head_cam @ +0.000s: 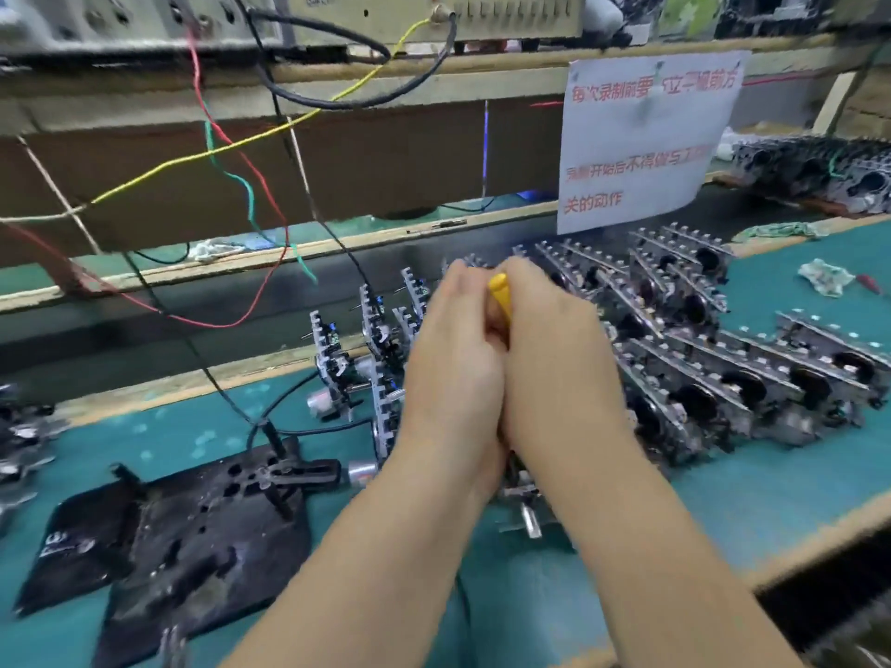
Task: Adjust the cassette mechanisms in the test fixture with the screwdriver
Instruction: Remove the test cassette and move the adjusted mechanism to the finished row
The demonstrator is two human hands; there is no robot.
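Observation:
My left hand (453, 359) and my right hand (554, 359) are pressed together at the middle of the bench. Between them pokes the yellow handle of the screwdriver (500, 294), and the fingers of my right hand curl round it. Its shaft and tip are hidden. A cassette mechanism (523, 508) shows partly below my wrists; which hand holds it I cannot tell. The black test fixture (193, 532) lies on the green mat at the lower left, with black leads running into it.
Several cassette mechanisms (699, 373) are stacked in rows at the right, and a few more mechanisms (357, 359) stand on edge left of my hands. Coloured wires (231, 166) hang from the test gear above. A paper notice (636, 147) hangs at the back right.

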